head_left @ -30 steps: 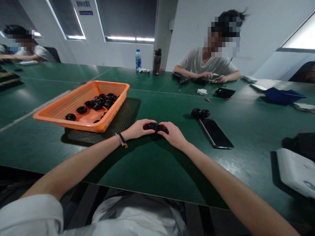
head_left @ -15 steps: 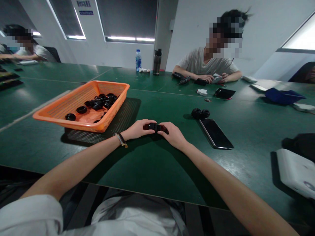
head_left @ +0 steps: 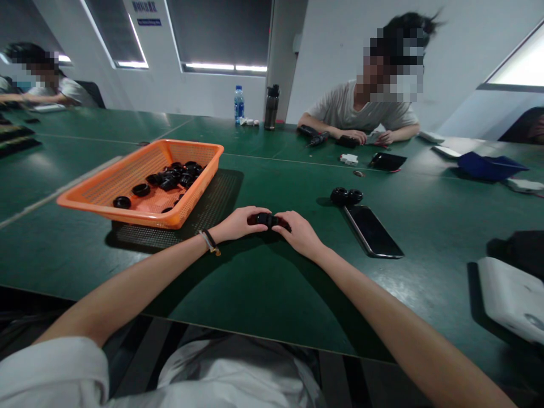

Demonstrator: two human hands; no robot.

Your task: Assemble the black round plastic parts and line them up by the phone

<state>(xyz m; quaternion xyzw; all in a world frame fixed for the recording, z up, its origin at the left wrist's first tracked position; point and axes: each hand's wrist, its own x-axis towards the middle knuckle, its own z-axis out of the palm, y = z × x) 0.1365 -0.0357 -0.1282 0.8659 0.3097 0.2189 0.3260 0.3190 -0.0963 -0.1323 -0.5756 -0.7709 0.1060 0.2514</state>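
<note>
My left hand (head_left: pixel 238 223) is closed, thumb and fingers pinching a dark round part (head_left: pixel 264 219) from its left side. From the right, my right hand (head_left: pixel 300 231) grips dark round pieces at the same spot, just over the green table. I cannot tell whether they are one part or two pressed together, since my fingers cover the ends. Left of my hands stands an orange plastic basket (head_left: pixel 106 215) holding several black, round, cup-like parts (head_left: pixel 169 179). Two similar black round parts (head_left: pixel 347 196) sit side by side to the right of my hands.
A dark-screened phone (head_left: pixel 373 231) lies right of my hands. At the right edge is a white device (head_left: pixel 510 294). Across the green table (head_left: pixel 272 289) are a power drill (head_left: pixel 317 137), a water bottle (head_left: pixel 238 105), a dark flask (head_left: pixel 271 106) and a seated person (head_left: pixel 361 110) handling a pale object.
My hands and the part between them look the same as before. Across the table, the other person's head and hands have shifted slightly.
</note>
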